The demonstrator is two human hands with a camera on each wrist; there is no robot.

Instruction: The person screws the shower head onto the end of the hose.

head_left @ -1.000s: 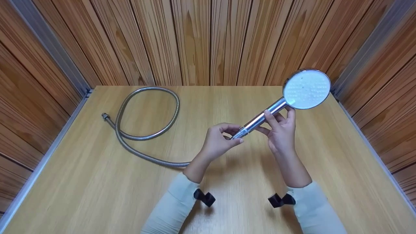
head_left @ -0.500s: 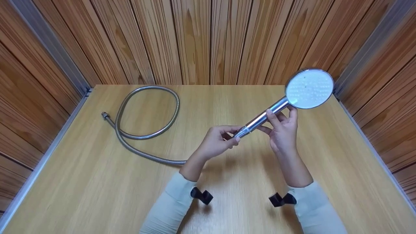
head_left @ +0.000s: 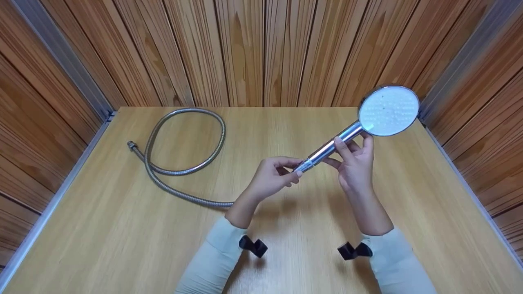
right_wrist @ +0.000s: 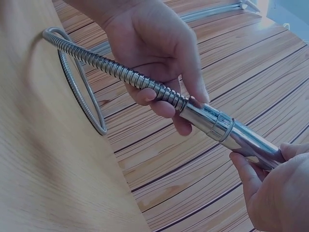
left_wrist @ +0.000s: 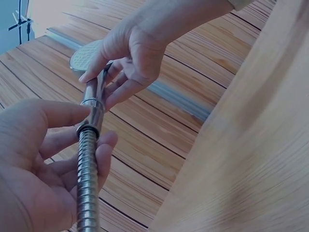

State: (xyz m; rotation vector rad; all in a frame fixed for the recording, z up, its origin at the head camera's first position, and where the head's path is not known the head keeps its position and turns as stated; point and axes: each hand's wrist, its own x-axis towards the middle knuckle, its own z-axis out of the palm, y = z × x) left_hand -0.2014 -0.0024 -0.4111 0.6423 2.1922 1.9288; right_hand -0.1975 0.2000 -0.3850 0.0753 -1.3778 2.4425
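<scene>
A chrome handheld shower head [head_left: 389, 110] with a round white spray face is held tilted above the table, face toward the head camera. My right hand [head_left: 356, 171] grips its handle, thumb in front and fingers behind. At the handle's lower end, my left hand [head_left: 271, 177] pinches a smooth metal connector [right_wrist: 200, 117] between thumb and fingers. A ribbed metal shower hose [left_wrist: 87, 188] leads out of that connector and passes over the left fingers. In the right wrist view the connector sits against the handle, with a ring at the joint.
The hose's remaining length [head_left: 188, 198] loops over the left of the wooden table [head_left: 135, 245], ending in a free metal end fitting [head_left: 132, 145]. Wood-panelled walls [head_left: 241, 53] stand behind and at both sides. Black wrist mounts [head_left: 254, 246] sit at each cuff.
Over the last second the shower head has shifted slightly right, and my left thumb has drawn in on the connector. During the last half second both hands have barely moved.
</scene>
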